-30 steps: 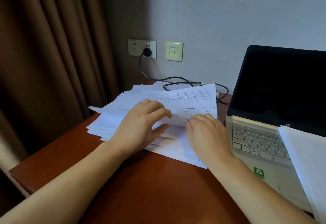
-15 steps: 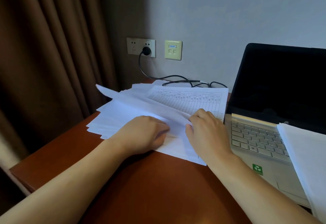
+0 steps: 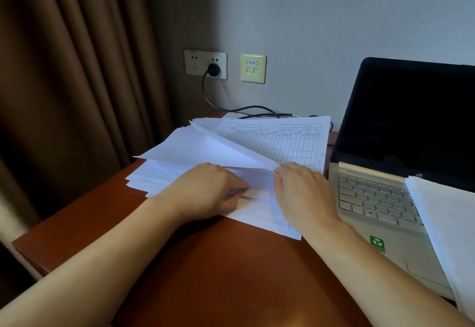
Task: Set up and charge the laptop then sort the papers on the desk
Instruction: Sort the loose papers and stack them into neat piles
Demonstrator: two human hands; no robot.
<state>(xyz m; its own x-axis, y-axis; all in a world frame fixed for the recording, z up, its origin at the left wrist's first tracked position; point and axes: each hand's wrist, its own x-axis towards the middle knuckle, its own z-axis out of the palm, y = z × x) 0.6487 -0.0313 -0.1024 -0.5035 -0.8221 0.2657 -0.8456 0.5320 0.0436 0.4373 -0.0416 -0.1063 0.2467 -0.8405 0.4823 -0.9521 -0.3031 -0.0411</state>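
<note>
Left of the laptop [image 3: 372,198], the left hand [image 3: 205,190] curls its fingers into the paper stack [image 3: 154,175], apparently steadying lower sheets. The right hand [image 3: 303,193] pinches a lifted sheet [image 3: 200,146] by its corner, peeling it off the table form [image 3: 282,141] for sorting. Beyond, the charger plug [image 3: 213,69] sits socketed.

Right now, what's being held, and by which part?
Right hand pinches the lifted sheet by its near corner; left hand rests on the paper stack, grip unclear.
</note>
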